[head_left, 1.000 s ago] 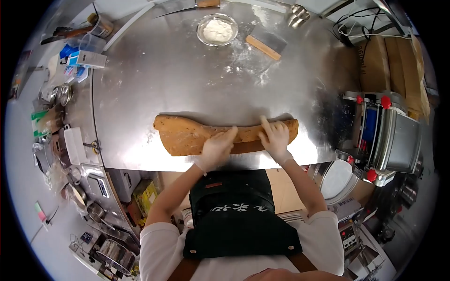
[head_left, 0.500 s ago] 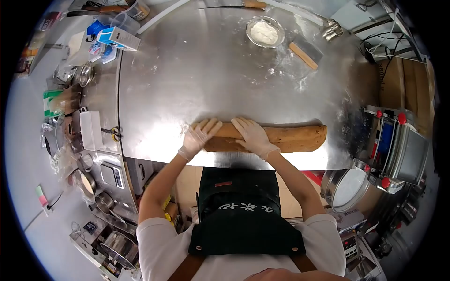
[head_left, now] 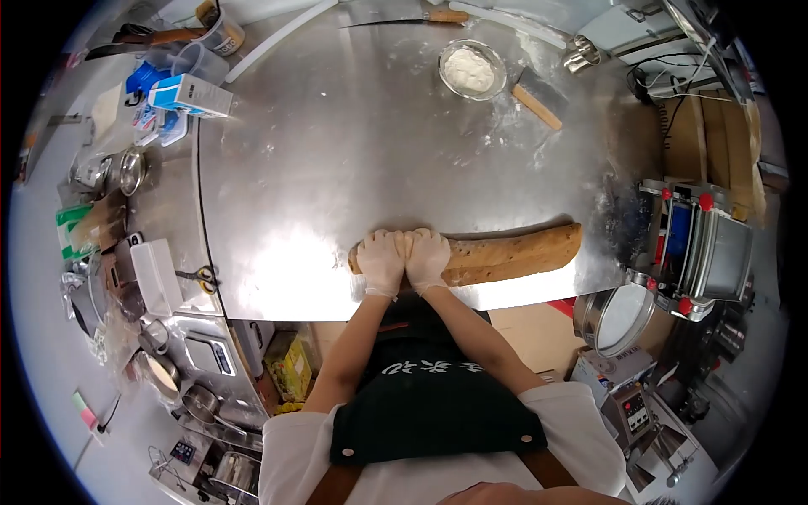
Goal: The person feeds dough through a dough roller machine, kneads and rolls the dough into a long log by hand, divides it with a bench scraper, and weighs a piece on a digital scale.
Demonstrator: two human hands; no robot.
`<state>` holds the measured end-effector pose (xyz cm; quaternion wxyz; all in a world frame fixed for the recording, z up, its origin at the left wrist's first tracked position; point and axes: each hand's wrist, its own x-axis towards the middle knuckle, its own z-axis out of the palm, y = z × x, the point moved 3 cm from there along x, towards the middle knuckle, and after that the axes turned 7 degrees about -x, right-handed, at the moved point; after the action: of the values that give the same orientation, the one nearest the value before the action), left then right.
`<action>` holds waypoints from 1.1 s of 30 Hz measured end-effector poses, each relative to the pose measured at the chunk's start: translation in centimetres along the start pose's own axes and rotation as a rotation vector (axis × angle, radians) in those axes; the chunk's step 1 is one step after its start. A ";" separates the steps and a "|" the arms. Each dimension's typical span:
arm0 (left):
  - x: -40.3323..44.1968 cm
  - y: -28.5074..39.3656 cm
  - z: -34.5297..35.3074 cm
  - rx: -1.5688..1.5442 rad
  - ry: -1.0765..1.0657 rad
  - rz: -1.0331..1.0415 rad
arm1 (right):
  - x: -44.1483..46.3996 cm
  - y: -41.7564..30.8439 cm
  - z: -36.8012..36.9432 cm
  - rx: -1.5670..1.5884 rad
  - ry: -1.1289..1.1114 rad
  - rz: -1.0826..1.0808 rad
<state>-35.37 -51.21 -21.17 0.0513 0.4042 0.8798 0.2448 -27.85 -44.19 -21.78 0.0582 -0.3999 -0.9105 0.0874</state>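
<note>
Long brown speckled dough log [head_left: 513, 254], along front edge of brushed-metal desk [head_left: 337, 168]; gloved left hand [head_left: 380, 257], gloved right hand [head_left: 427, 255] side by side, grip curled over its left portion; uneven pressing could tear it; desk powder-smudged; beyond, round shiny bowl [head_left: 502, 74] of white powder [head_left: 468, 70], wood-handled scraper [head_left: 537, 108]; at right, red-knobbed metal machine [head_left: 718, 261]

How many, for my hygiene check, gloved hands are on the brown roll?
2: left hand and right hand, side by side on the brown roll near its left end.
</note>
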 end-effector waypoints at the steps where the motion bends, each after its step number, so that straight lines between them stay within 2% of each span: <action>1: 0.3 -0.2 0.2 0.013 -0.003 0.004 | 0.1 -0.1 0.2 -0.001 0.017 -0.002; 5: 0.2 -0.7 1.1 0.093 -0.015 -0.028 | 0.5 0.0 0.3 -0.017 -0.019 0.000; 8: 0.5 -0.3 0.8 0.068 0.048 -0.031 | 0.9 0.3 0.1 0.094 -0.161 0.034; 9: 1.1 1.0 0.0 0.134 -0.032 -0.102 | 0.9 0.7 -0.5 0.167 0.052 0.021; 12: 1.3 7.0 2.0 0.114 -0.028 0.028 | 0.8 7.0 -1.3 -0.237 -0.195 -0.033; 15: 1.0 12.7 7.1 -0.038 -0.167 0.169 | 1.9 15.5 -6.2 -0.345 -0.038 -0.155; 18: 0.8 15.8 9.3 -0.109 -0.241 0.228 | 0.6 19.1 -5.6 -0.213 0.106 -0.121; 19: 0.4 16.0 9.6 -0.099 -0.214 0.248 | -0.2 19.3 -5.4 -0.198 0.030 -0.057; 21: 0.1 16.2 10.1 -0.031 -0.158 0.257 | 0.7 20.1 -4.6 -0.136 0.025 0.000; 23: -0.4 16.3 10.0 0.016 -0.123 0.262 | -0.3 19.6 -5.3 -0.038 0.124 0.031; 25: 0.9 16.7 9.8 0.048 -0.204 0.179 | 0.2 19.4 -5.6 -0.078 0.019 0.052; 26: 1.7 17.5 9.7 0.039 -0.126 0.161 | 0.7 19.6 -5.7 -0.098 -0.070 0.067; 27: 2.1 18.7 9.5 0.027 -0.061 0.137 | 0.8 20.4 -5.3 -0.029 -0.053 0.037; 28: 1.6 20.0 9.5 0.015 -0.010 0.108 | 0.9 21.2 -5.6 -0.046 0.000 0.107; 30: 1.8 23.2 11.8 -0.002 -0.114 0.149 | 2.5 25.1 -7.1 -0.266 -0.009 0.138; 31: 2.2 24.7 13.6 -0.007 -0.182 0.176 | 4.0 27.4 -8.3 -0.260 -0.077 0.042; 33: 2.1 26.1 15.2 -0.071 -0.151 0.229 | 4.4 31.6 -8.7 -0.126 -0.035 -0.071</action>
<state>-14.46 -29.27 -21.93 0.1034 0.5172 0.8123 0.2490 -6.58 -18.91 -19.61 0.0202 -0.3687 -0.9287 0.0346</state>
